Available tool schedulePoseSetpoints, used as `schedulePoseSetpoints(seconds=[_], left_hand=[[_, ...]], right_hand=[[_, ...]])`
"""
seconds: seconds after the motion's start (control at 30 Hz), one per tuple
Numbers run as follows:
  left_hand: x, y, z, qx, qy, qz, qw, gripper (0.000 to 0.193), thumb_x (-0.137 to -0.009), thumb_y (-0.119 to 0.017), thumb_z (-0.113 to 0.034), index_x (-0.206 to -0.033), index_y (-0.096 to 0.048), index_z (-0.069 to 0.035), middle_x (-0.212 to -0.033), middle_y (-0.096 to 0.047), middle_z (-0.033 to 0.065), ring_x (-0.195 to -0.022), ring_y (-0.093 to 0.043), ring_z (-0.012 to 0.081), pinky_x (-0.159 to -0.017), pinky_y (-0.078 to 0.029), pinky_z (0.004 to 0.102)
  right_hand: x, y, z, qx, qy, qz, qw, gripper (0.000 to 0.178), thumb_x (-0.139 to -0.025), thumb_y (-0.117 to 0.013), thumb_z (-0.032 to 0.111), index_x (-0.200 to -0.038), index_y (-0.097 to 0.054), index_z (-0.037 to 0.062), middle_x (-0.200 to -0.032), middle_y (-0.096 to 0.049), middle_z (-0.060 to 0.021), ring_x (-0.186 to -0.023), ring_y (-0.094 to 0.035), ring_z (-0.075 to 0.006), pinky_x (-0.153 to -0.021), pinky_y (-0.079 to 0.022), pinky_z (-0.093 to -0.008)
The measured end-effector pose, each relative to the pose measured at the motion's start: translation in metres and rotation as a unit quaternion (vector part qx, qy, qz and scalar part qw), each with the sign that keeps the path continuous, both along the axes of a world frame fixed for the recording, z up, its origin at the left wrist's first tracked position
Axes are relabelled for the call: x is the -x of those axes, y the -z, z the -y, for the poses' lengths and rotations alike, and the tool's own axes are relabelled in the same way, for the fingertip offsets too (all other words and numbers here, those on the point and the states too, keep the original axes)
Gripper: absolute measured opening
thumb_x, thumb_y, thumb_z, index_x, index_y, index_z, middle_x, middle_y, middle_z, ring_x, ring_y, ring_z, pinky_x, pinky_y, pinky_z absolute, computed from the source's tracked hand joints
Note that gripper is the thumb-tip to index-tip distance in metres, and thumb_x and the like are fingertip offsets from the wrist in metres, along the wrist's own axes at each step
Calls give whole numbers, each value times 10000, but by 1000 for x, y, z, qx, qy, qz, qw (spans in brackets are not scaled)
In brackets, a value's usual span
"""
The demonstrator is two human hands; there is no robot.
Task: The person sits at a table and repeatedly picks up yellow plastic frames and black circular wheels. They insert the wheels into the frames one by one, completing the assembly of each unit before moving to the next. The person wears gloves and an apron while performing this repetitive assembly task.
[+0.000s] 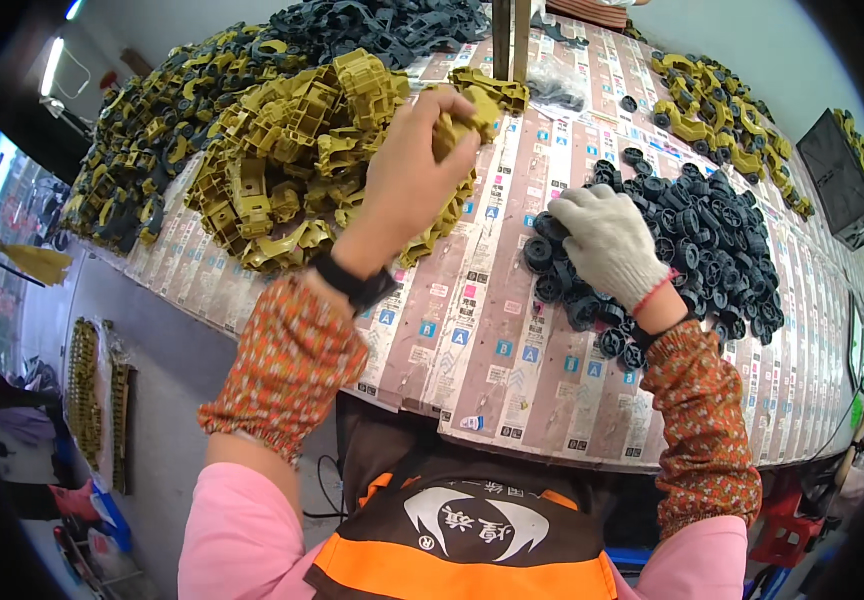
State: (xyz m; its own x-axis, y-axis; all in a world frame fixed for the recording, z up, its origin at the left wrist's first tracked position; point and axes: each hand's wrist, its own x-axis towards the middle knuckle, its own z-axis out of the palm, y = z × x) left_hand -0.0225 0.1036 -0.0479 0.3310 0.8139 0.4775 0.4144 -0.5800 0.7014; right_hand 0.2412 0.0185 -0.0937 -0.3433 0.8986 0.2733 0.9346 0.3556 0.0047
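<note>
My bare left hand (414, 165), with a black band at the wrist, is raised over the right side of a heap of olive-yellow plastic toy car bodies (282, 130). Its thumb and fingers are closed round one olive-yellow toy car body (482, 112). My right hand (604, 240) wears a white knit glove and reaches into the left side of a pile of black toy wheels (697, 225). The gloved fingers bend down over a black toy wheel (549, 227) at the pile's edge; their tips are partly hidden.
Behind the yellow heap lie mixed yellow-and-black assembled pieces (142, 140) and dark plastic parts (382, 28). A post (510, 40) rises at the table's far side. More yellow pieces with wheels (722, 110) lie at far right, near a black bin (837, 180). Printed sheeting covers the table (482, 360).
</note>
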Motion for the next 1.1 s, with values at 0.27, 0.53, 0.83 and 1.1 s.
schedulePoseSetpoints(seconds=[0.27,0.53,0.83,1.1], left_hand=[[59,59,166,-152,173,-173,958,517,-841,-853,-218,-1322,-663,-227,-1339,-584,146,-1139,-641,359,-909,-569,427],[46,77,173,88,137,-102,981,763,-900,-828,-374,-1520,-471,-107,-1350,-558,160,-1256,-552,334,-1043,-480,437],[-16,92,143,291,124,-212,925,753,-952,-761,-256,-1584,-388,-88,-1215,-676,171,-1140,-685,342,-966,-557,447],[12,76,185,667,264,274,641,698,-1020,-705,-195,-1615,-343,-136,-1415,-612,113,-1234,-676,221,-1036,-589,420]], right_hand=[[9,16,-9,-53,-17,53,997,213,-845,-683,96,-1056,-700,112,-1018,-721,-93,-1087,-673,-302,-971,-505,-464],[32,-29,74,-38,24,-252,967,404,-878,-728,103,-1274,-668,51,-1132,-702,-144,-1051,-676,-347,-929,-553,-427],[42,5,178,130,187,-638,736,439,-972,-667,40,-1404,-611,-12,-1203,-652,-49,-1002,-635,-123,-901,-538,-288],[75,16,215,178,158,-756,610,478,-1036,-596,22,-1508,-522,-5,-1298,-630,-71,-1121,-626,-134,-1017,-516,-303]])
